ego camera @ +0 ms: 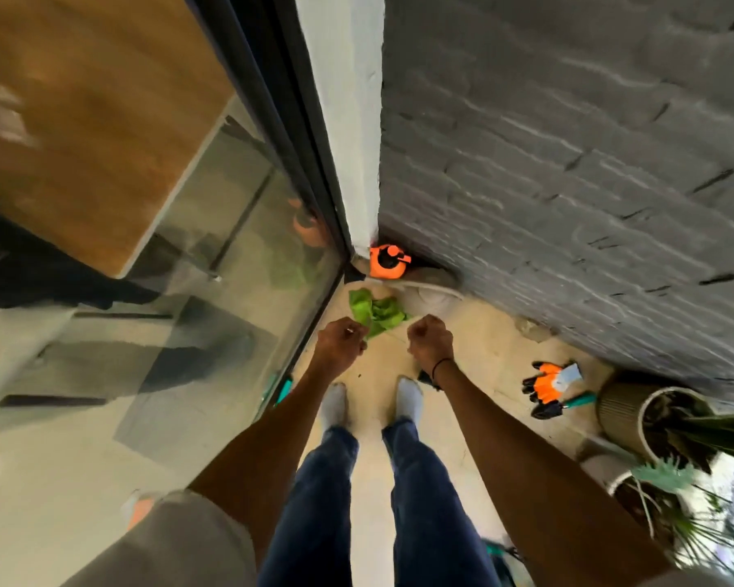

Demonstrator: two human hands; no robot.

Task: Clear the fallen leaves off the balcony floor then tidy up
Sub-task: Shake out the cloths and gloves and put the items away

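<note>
Both hands, left (pixel 340 338) and right (pixel 429 338), hang curled, apparently empty, above the floor (pixel 373 374); no leaves are clear. Risk: the nearby green cloth (pixel 376 311) underfoot could slip.

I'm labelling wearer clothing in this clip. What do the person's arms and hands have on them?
Both forearms are bare. Short grey-beige sleeves end above the elbows. The right hand has a thin dark band at its wrist. The left hand shows no band or glove.
</note>
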